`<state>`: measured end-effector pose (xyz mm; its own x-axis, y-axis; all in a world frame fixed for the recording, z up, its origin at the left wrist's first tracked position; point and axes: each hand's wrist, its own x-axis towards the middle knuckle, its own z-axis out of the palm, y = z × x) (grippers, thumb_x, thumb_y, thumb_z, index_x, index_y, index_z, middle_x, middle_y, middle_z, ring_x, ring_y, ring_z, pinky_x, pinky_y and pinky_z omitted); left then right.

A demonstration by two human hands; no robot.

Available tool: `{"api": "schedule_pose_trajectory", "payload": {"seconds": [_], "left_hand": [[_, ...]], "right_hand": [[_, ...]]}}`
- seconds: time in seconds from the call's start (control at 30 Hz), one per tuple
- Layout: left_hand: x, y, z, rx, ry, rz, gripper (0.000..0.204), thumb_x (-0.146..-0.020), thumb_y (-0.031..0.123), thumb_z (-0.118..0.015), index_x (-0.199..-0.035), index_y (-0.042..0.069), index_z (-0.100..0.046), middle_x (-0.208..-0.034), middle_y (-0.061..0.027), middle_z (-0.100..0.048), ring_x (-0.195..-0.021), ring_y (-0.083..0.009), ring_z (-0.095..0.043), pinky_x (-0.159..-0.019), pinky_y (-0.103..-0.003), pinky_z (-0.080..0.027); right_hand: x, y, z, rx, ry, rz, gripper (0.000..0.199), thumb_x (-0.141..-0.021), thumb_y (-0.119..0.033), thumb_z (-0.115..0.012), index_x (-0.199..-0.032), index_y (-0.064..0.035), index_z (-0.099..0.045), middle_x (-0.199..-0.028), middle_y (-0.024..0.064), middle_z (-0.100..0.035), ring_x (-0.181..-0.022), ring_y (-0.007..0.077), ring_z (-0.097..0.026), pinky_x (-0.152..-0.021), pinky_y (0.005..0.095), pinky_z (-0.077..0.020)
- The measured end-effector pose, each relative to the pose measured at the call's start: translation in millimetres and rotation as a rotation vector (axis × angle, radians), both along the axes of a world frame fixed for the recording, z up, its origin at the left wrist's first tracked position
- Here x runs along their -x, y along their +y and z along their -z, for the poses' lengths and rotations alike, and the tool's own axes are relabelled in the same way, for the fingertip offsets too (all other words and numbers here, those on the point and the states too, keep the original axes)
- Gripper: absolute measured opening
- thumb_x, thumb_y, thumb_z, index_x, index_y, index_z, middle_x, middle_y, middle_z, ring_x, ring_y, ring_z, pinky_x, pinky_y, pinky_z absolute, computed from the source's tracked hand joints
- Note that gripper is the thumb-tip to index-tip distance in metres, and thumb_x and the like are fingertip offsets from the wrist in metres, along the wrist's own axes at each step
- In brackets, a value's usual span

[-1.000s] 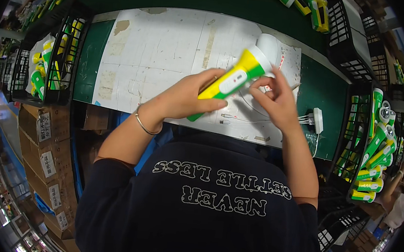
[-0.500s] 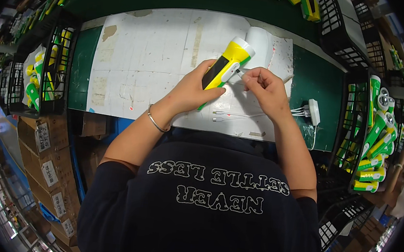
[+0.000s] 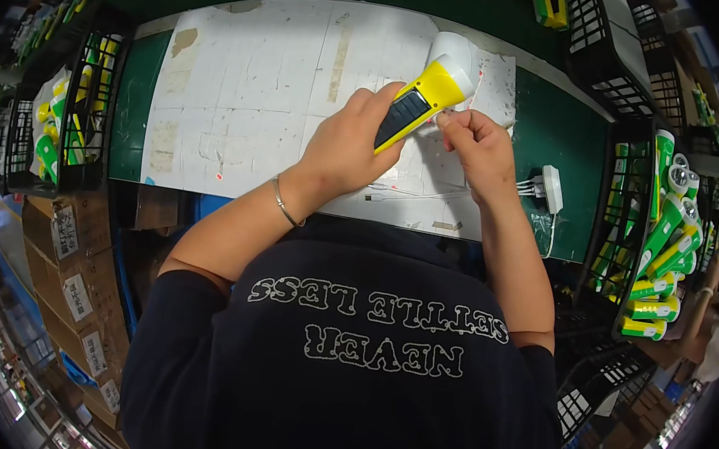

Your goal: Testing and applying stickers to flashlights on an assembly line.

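Note:
My left hand (image 3: 352,141) is wrapped round a yellow flashlight (image 3: 440,83) with a white head and a dark solar panel. The flashlight slants up to the right, its panel side facing up. Beside its right edge, my right hand (image 3: 486,154) pinches thumb and forefinger together on what looks like the small plug of a white cable, mostly hidden. Whether the plug touches the flashlight cannot be seen. Below, more white cables (image 3: 405,197) lie on the board, running under my right wrist to a white charger block (image 3: 551,189).
A worn white board (image 3: 243,83) covers the green table (image 3: 135,125). Behind the flashlight's head is a white rounded object (image 3: 448,44). Black crates of green and yellow flashlights stand left (image 3: 89,116) and right (image 3: 626,241). Cardboard boxes (image 3: 71,257) sit below left.
The flashlight has rolled in my left hand, so its panel faces up and its white side strip is hidden. My right hand stays pinched at its edge. The whole view has shifted slightly.

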<state>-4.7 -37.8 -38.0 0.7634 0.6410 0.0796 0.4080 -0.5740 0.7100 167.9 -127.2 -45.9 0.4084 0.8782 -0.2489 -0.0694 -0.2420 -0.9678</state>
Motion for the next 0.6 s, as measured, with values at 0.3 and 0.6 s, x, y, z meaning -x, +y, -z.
{"api": "schedule_pose_trajectory", "payload": {"seconds": [0.3,0.6], "left_hand": [[-2,18,16,-0.068,0.009,-0.13,0.061,-0.076,0.018,-0.062,-0.129,0.005,-0.037,-0.104,-0.0188,-0.051,-0.09,-0.0347,-0.056,-0.079,-0.039,-0.047],[14,43,-42,1.465,-0.38,0.273,0.048,-0.092,0.032,-0.048,-0.129,0.003,-0.04,-0.087,-0.0061,-0.056,-0.069,-0.0106,-0.055,-0.057,-0.023,-0.048]], "right_hand": [[2,-3,0,0.009,0.019,-0.018,0.017,-0.083,-0.02,-0.064,-0.077,-0.0042,-0.06,-0.064,-0.0032,-0.053,-0.057,0.0022,-0.041,-0.051,0.0178,-0.0296],[-21,-4,-38,-0.297,0.106,-0.01,0.053,-0.084,-0.028,-0.06,-0.126,-0.0013,-0.042,-0.088,0.0038,-0.058,-0.051,0.0003,-0.036,-0.045,0.0155,-0.0264]]}}
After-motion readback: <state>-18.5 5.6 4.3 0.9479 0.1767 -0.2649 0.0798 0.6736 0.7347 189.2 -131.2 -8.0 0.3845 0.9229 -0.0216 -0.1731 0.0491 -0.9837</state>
